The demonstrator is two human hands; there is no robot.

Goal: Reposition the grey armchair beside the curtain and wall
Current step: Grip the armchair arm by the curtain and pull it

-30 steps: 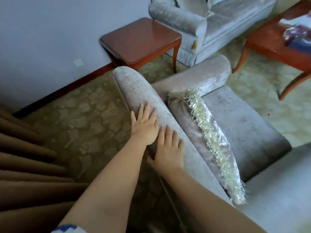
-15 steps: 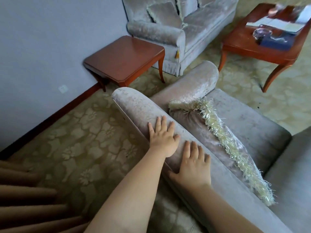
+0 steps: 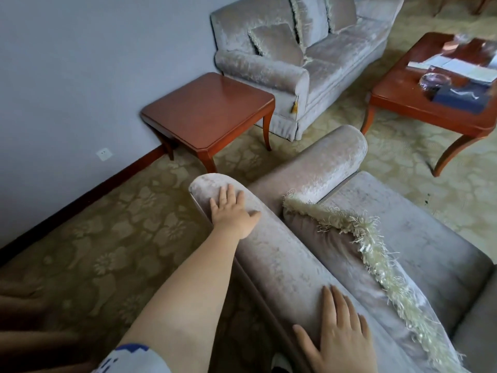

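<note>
Grey armchair (image 3: 416,238): it stands on the flowery carpet (image 3: 107,238), out from the blue wall (image 3: 80,76). The brown curtain (image 3: 24,327) folds hang near its back, low on the left. A small wooden table (image 3: 209,111) is near its far corner.
Cushion (image 3: 336,249): it has a fluffy pale fringe and leans inside the chair against the back.
Left hand (image 3: 232,215): it lies flat on the far end of the chair's fat, padded top, with the arm stretched out long.
Left fingers (image 3: 223,193): straight and a little spread. They press on the soft cloth and hold nothing.
Right hand (image 3: 343,343): it lies flat on the near end of the same padded top, well apart from the left hand.
Right fingers (image 3: 329,300): straight and close together, with the thumb out to the side. They are not curled round anything.
Why the hands are there: I think one hand at each end helps push and turn the big chair. The top looks too fat to grab, so flat palms fit best.
Job so far: bare carpet shows between the chair and the wall, so I think the chair is not in its spot yet.
</note>
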